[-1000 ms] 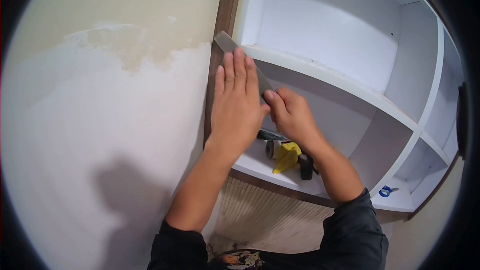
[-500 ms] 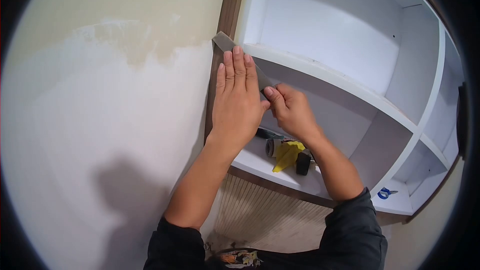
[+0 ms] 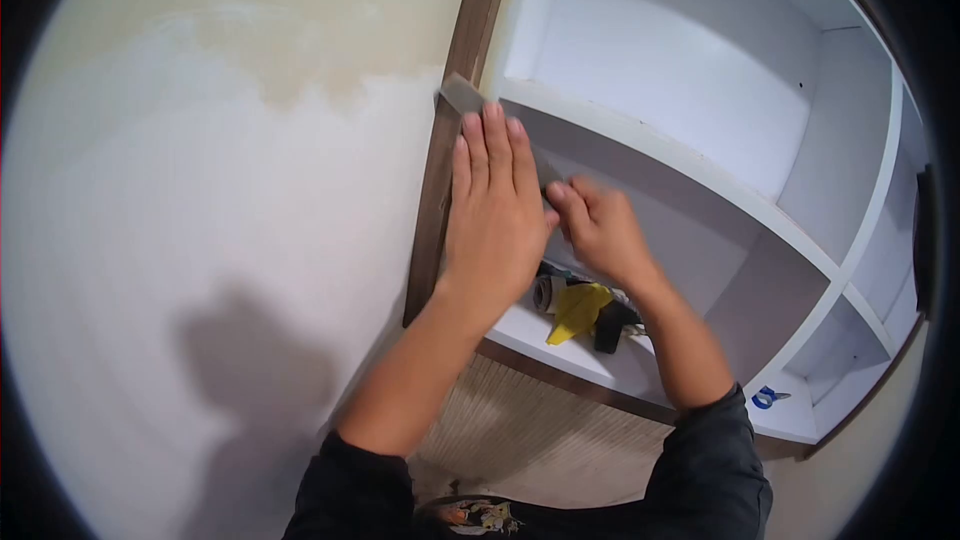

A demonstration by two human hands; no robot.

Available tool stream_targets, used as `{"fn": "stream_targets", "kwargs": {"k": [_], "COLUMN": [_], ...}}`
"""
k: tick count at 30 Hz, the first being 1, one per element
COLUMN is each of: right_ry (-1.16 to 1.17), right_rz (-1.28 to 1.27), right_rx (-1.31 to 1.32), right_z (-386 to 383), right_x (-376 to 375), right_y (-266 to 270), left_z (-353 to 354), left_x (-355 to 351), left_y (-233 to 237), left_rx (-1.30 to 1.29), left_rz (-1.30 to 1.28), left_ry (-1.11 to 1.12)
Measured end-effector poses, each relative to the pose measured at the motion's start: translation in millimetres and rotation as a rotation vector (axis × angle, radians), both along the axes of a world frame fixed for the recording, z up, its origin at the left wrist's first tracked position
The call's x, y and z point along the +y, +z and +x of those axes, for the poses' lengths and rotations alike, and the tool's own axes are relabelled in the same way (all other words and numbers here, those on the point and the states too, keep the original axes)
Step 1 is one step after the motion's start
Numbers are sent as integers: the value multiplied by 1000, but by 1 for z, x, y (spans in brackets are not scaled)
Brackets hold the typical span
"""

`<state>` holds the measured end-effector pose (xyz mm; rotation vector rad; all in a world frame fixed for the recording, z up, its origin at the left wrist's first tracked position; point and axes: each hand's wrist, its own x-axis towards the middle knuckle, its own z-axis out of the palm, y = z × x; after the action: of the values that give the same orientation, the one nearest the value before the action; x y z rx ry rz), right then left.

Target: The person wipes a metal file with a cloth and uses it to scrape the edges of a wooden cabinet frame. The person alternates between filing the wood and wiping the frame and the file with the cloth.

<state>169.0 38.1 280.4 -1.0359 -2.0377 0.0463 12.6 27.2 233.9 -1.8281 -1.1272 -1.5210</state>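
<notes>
My left hand (image 3: 495,205) lies flat, fingers stretched out side by side, over a grey-brown flat strip (image 3: 462,94) at the cabinet's left edge. The strip slants across the brown wood-look edge panel (image 3: 430,210), its upper end sticking out past my fingertips toward the wall. Most of its middle is hidden under my left hand. Thumb and curled fingers of my right hand (image 3: 600,225) grip the strip's lower end, in front of the lower compartment.
A white cabinet shelf (image 3: 670,155) divides the compartments. A yellow cloth-like piece (image 3: 578,312), a roll (image 3: 546,293) and a black object (image 3: 612,325) lie below my hands. Blue-handled scissors (image 3: 768,398) rest at right. The patchy painted wall (image 3: 250,190) stands at left.
The view has shifted a little. Both hands and the strip sit slightly further right and lower in the picture, with the right hand a bit further from the left.
</notes>
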Motion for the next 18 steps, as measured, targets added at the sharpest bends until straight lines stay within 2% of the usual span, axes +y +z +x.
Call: {"fn": "stream_targets", "kwargs": {"k": [3, 7, 10, 16, 18], "right_ry": [-6, -11, 16, -23, -12], "right_rz": [-49, -4, -48, -48, -63], "right_rx": [48, -35, -12, -25, -24], "right_z": [-2, 2, 1, 5, 2], "right_x": [-7, -15, -4, -22, -9], "right_y": [5, -6, 2, -18, -5], "left_z": [3, 7, 9, 11, 11], "left_x": [-8, -13, -7, -16, -5], "left_y": [0, -15, -4, -23, -16], "left_rx": [-21, -26, -53, -24, -45], "left_rz": [-22, -34, -37, -75, -40], "left_ry": [-3, -36, 42, -33, 29]}}
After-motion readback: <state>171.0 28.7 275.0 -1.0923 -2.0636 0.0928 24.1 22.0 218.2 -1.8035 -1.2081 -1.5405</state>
